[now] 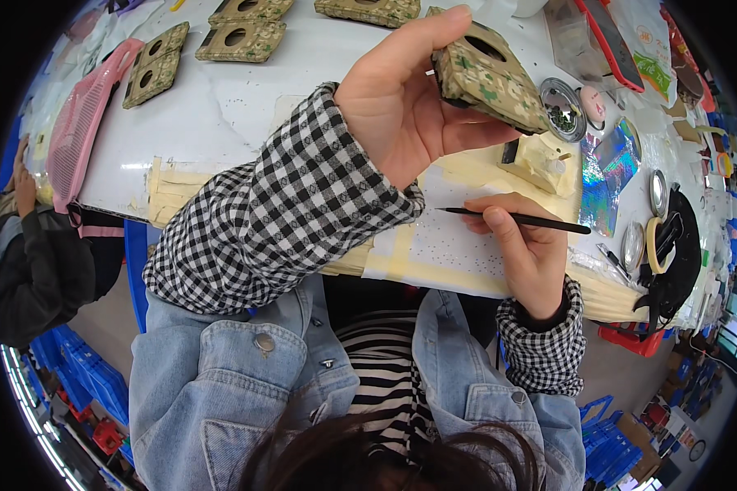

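My left hand (405, 102) is raised over the table, fingers closed around a camouflage-patterned block (499, 88) with a dark oval opening in its face. The block is tilted, with the thumb along its upper end and fingers beneath. Lower and to the right, my right hand (531, 250) pinches a slim black fine-tipped brush (544, 222). Its thin point faces left, apart from the block, above white paper (454, 250) dotted with small dark specks. Several similar camouflage pieces (241, 42) lie at the far side of the table; a further one (155, 65) rests near a pink mesh item.
A round metal dish (563, 110) holding small dark bits stands at the right, near an iridescent pouch (610, 176) and a tape roll (655, 245). Farther back is a red-edged phone (612, 45). At left, the pink mesh item (90, 123) hangs over the edge; another person (53, 262) sits beyond.
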`<state>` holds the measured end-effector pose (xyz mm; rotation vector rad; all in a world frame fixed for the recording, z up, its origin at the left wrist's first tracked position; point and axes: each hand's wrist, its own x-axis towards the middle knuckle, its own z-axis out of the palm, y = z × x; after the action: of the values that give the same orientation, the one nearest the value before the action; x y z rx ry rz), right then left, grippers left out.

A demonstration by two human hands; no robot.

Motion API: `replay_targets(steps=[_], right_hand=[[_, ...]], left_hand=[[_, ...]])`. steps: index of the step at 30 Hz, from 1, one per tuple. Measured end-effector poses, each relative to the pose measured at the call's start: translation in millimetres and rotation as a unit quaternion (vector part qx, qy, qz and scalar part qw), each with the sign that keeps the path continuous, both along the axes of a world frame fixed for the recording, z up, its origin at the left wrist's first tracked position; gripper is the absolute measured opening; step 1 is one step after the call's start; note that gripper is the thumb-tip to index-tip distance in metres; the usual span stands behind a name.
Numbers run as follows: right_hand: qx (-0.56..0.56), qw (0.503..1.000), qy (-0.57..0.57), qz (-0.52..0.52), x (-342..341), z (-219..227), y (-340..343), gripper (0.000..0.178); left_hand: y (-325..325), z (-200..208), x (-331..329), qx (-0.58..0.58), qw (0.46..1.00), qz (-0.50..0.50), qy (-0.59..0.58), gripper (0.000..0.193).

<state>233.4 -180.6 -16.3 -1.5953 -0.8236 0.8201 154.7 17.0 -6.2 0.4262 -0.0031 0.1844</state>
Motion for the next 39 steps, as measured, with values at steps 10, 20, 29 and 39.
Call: replay_targets(steps=[10,20,29,39], right_hand=[[-0.004,1.000,-0.013,0.012,1,1,0,0.017],[0.002,1.000,0.002,-0.003,2,3,-1,0.017],[0.082,0.994,-0.048,-0.062,11,29,-15,0.020],[0.266,0.957,-0.115,-0.019,23,76,1,0.029]], left_hand=[[-1,0,1,-0.004,1.000,-0.004,-0.009,0.043],[-1,0,1,-0.008,1.000,0.000,-0.015,0.042],[-6,10,0,0.099,0.987,0.072,0.107,0.050],[-11,15,-2,0.055,0.985,-0.057,0.154,0.051]])
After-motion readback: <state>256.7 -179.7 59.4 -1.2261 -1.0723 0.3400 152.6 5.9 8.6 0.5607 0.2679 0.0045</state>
